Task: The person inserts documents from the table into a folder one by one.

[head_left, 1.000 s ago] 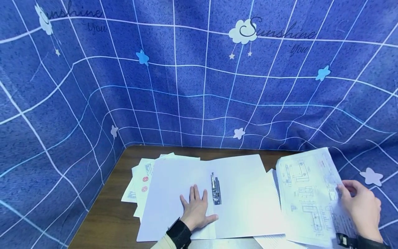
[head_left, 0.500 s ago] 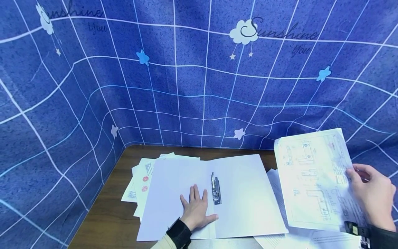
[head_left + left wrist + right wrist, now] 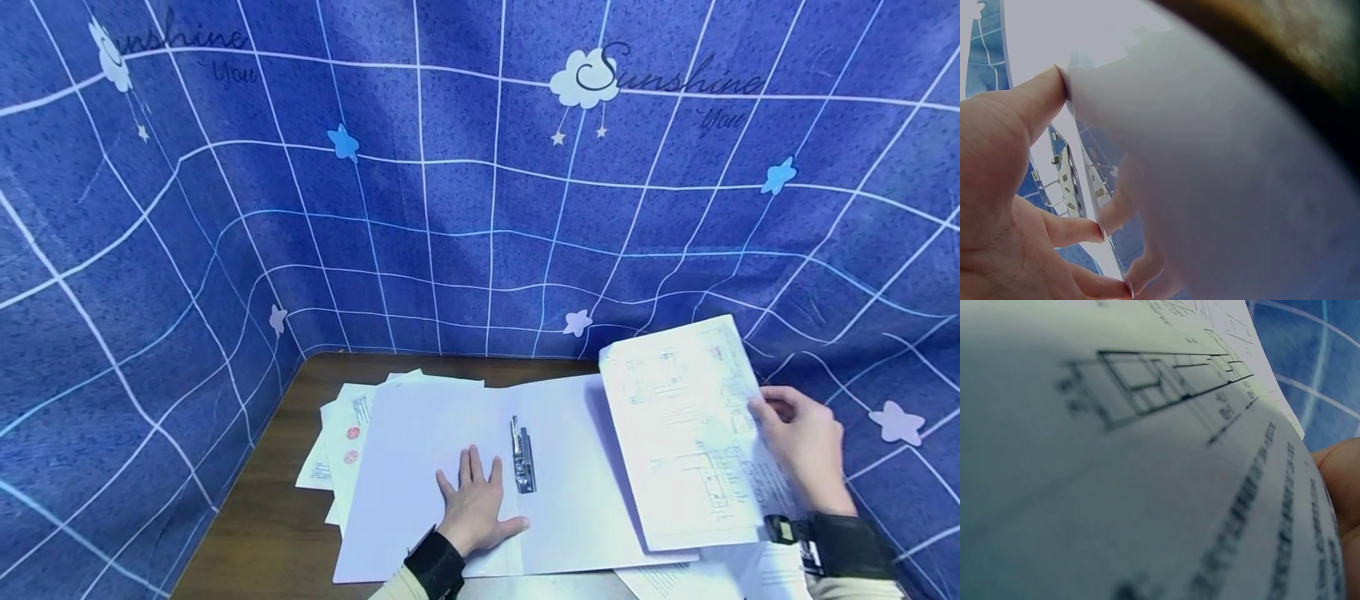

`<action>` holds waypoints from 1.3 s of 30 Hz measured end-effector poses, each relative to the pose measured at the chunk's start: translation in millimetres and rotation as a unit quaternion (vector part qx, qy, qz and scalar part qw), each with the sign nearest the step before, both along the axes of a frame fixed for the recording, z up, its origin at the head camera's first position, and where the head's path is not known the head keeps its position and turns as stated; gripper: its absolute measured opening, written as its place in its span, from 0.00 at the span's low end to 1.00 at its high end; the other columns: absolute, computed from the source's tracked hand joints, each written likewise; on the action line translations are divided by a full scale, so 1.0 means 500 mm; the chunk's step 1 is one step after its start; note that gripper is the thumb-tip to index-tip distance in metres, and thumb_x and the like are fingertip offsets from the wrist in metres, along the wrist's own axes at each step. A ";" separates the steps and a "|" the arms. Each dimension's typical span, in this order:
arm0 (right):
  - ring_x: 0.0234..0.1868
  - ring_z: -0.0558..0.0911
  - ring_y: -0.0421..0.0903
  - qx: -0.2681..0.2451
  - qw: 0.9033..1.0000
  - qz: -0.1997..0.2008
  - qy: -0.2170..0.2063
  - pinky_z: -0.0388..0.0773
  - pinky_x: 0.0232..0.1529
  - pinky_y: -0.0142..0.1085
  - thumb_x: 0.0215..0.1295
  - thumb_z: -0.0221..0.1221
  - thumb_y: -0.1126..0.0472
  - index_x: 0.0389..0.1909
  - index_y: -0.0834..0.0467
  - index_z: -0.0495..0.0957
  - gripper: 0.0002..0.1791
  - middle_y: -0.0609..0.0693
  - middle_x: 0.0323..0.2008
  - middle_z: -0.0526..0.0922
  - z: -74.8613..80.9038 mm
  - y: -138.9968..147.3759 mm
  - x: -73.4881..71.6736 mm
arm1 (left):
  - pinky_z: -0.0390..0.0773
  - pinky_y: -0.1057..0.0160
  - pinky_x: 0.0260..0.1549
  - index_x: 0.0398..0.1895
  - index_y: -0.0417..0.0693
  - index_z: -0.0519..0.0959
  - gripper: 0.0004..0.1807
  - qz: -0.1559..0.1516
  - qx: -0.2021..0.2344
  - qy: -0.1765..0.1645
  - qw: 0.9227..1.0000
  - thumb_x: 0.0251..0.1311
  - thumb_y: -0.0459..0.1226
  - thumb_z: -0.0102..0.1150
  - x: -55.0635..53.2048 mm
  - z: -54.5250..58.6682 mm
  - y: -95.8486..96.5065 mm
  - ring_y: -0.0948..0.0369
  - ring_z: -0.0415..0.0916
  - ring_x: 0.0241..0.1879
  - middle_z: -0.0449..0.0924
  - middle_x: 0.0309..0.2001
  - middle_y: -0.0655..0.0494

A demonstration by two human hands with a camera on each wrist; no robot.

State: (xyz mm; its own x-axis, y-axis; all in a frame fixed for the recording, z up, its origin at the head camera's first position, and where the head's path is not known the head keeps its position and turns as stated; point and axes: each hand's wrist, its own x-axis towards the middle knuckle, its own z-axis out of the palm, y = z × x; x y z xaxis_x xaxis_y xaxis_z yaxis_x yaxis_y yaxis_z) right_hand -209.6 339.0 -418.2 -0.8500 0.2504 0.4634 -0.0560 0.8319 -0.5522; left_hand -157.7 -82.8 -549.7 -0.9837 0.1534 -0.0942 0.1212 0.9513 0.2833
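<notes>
A white folder lies spread flat, a metal lever clip near its spine. My left hand rests on the folder's left half with fingers spread, just left of the clip. In the left wrist view its thumb and fingertips touch the glossy folder surface. With the right hand I pinch the right edge of a paper sheet with line drawings, raised over the folder's right half. In the right wrist view the sheet fills most of the picture and hides the fingertips.
Loose papers with red stamps stick out from under the folder's left side. More printed papers lie at the lower right. A blue grid-patterned curtain stands behind the brown wooden table.
My right hand has lifted the drawing sheet off the right-hand papers, then carried it left over the folder's right half. The left hand stays in place.
</notes>
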 end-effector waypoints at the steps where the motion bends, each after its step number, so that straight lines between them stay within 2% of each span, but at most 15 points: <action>1: 0.30 0.77 0.32 -0.002 1.000 0.007 -0.003 0.64 0.35 0.41 0.68 0.65 0.60 0.47 0.63 0.86 0.12 0.61 0.34 0.89 -0.008 -0.009 -0.005 | 0.45 0.16 0.61 0.76 0.42 0.65 0.59 0.000 -0.001 -0.001 1.000 0.50 0.71 0.67 0.000 -0.001 0.001 0.31 0.44 0.77 0.48 0.77 0.25; 4: 0.35 0.83 0.54 -0.018 0.999 0.025 -0.013 0.64 0.37 0.43 0.68 0.65 0.61 0.46 0.63 0.86 0.11 0.62 0.35 0.89 -0.035 -0.038 -0.020 | 0.44 0.16 0.61 0.77 0.42 0.65 0.59 0.001 -0.001 -0.002 1.000 0.50 0.71 0.66 -0.002 -0.003 0.002 0.31 0.43 0.77 0.48 0.77 0.25; 5: 0.38 0.83 0.59 -0.022 0.999 0.031 -0.017 0.65 0.38 0.44 0.68 0.64 0.62 0.45 0.64 0.85 0.11 0.62 0.35 0.89 -0.045 -0.047 -0.026 | 0.44 0.16 0.61 0.77 0.42 0.65 0.59 0.001 0.000 -0.002 1.000 0.50 0.71 0.67 -0.003 -0.004 0.002 0.31 0.43 0.77 0.48 0.77 0.25; 7: 0.40 0.84 0.63 -0.031 0.998 0.044 -0.027 0.66 0.38 0.45 0.68 0.64 0.62 0.45 0.65 0.85 0.10 0.63 0.35 0.88 -0.064 -0.064 -0.035 | 0.44 0.16 0.61 0.77 0.42 0.65 0.59 0.002 0.001 -0.001 1.000 0.50 0.71 0.67 -0.004 -0.006 0.004 0.31 0.43 0.77 0.48 0.77 0.25; 12: 0.38 0.85 0.62 -0.040 0.995 0.062 -0.070 0.71 0.35 0.44 0.69 0.64 0.62 0.45 0.66 0.84 0.11 0.65 0.36 0.88 -0.107 -0.097 -0.051 | 0.44 0.16 0.60 0.77 0.41 0.65 0.59 0.002 0.002 0.001 1.000 0.50 0.70 0.67 -0.004 -0.008 0.007 0.30 0.43 0.77 0.47 0.77 0.24; 19: 0.34 0.85 0.58 -0.059 0.988 0.055 -0.129 0.72 0.33 0.42 0.70 0.63 0.60 0.50 0.66 0.83 0.14 0.65 0.37 0.88 -0.144 -0.135 -0.059 | 0.44 0.16 0.60 0.76 0.41 0.65 0.59 0.004 -0.001 0.000 1.000 0.50 0.71 0.67 0.000 -0.003 0.010 0.30 0.44 0.77 0.48 0.77 0.24; 25: 0.36 0.86 0.60 -0.069 0.987 0.060 -0.136 0.73 0.34 0.43 0.69 0.63 0.61 0.52 0.67 0.82 0.16 0.64 0.37 0.88 -0.165 -0.161 -0.058 | 0.45 0.16 0.60 0.76 0.41 0.66 0.59 0.003 -0.006 0.003 1.000 0.49 0.71 0.67 0.002 -0.001 0.010 0.30 0.44 0.77 0.48 0.77 0.25; 30: 0.34 0.86 0.56 -0.080 0.985 0.056 -0.145 0.73 0.33 0.41 0.69 0.64 0.60 0.53 0.65 0.83 0.16 0.62 0.36 0.89 -0.178 -0.179 -0.059 | 0.45 0.16 0.60 0.75 0.40 0.66 0.59 0.004 -0.004 0.005 1.000 0.49 0.71 0.67 0.001 0.000 0.010 0.30 0.44 0.77 0.49 0.77 0.24; 35: 0.35 0.86 0.57 -0.081 0.984 0.053 -0.148 0.74 0.34 0.42 0.68 0.64 0.60 0.53 0.65 0.83 0.17 0.60 0.35 0.89 -0.184 -0.194 -0.062 | 0.44 0.16 0.60 0.75 0.40 0.67 0.59 0.005 -0.002 0.009 1.000 0.49 0.70 0.68 0.001 -0.001 0.009 0.30 0.44 0.77 0.48 0.77 0.24; 39: 0.35 0.87 0.57 -0.076 0.983 0.051 -0.160 0.75 0.32 0.42 0.68 0.64 0.59 0.57 0.63 0.80 0.20 0.59 0.35 0.89 -0.183 -0.201 -0.063 | 0.43 0.16 0.60 0.75 0.39 0.67 0.58 0.005 0.000 0.009 1.000 0.50 0.70 0.68 0.002 0.000 0.007 0.30 0.44 0.77 0.48 0.77 0.24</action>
State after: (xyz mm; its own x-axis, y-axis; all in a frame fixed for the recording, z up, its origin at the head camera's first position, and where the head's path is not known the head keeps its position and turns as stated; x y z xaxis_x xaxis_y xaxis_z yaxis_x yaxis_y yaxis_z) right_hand -241.3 238.6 -509.6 -0.9705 0.2019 0.1317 0.0621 0.7374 -0.6726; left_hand -156.9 -79.1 -549.6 -0.9865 0.1445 -0.0773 0.1174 0.9523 0.2816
